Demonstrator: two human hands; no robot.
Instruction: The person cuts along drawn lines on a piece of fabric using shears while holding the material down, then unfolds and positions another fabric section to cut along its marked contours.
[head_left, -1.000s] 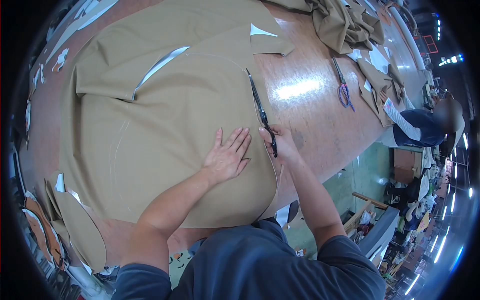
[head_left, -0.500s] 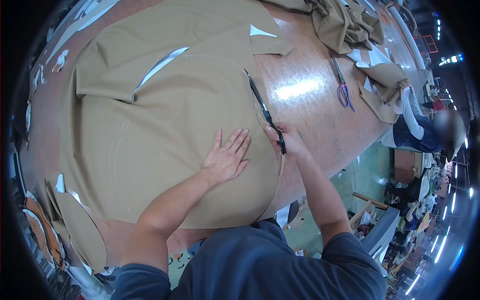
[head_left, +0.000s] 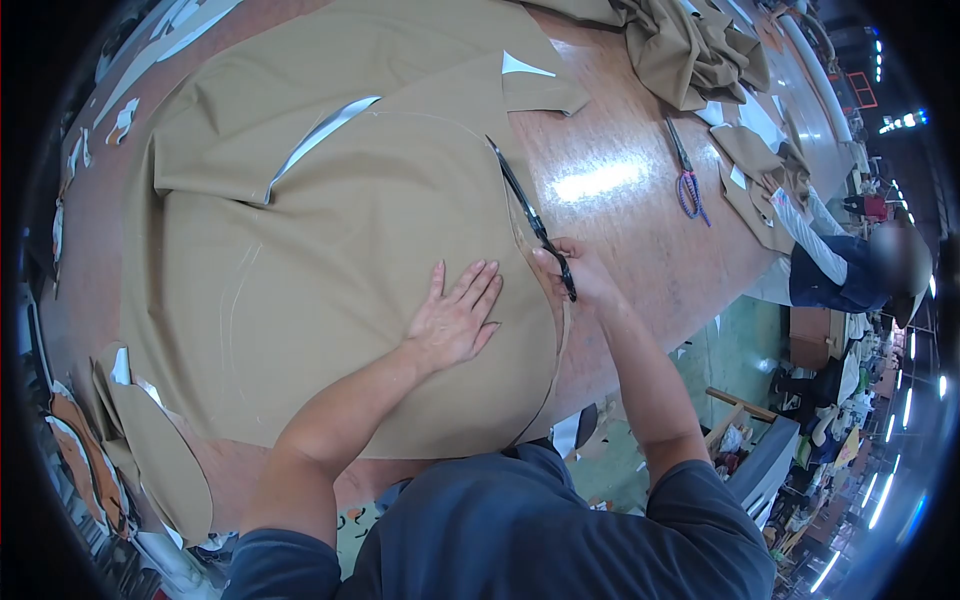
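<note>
A large tan sheet of leather-like material [head_left: 330, 280] covers much of the table, with faint pale curved lines marked on it. My left hand [head_left: 456, 316] lies flat on the sheet, fingers spread. At the sheet's right edge my right hand [head_left: 580, 275] is closed around the handles of black scissors [head_left: 527, 212]. Their long blades point up and away from me along the cut edge, near the pale curved line. A narrow strip of material hangs beside the blades. Whether the blades are fully closed is hard to make out.
Another pair of scissors [head_left: 686, 180] with wrapped handles lies on the wooden table [head_left: 600, 150]. Crumpled tan material [head_left: 695, 55] sits at the far right. A co-worker [head_left: 840, 260] handles tan pieces there. Offcuts [head_left: 160, 450] lie at the lower left, and a grey cart [head_left: 765, 455] stands on the floor.
My right hand and the scissors have shifted very slightly; the left hand stays flat in place. The co-worker's arms and the tan piece they handle have moved.
</note>
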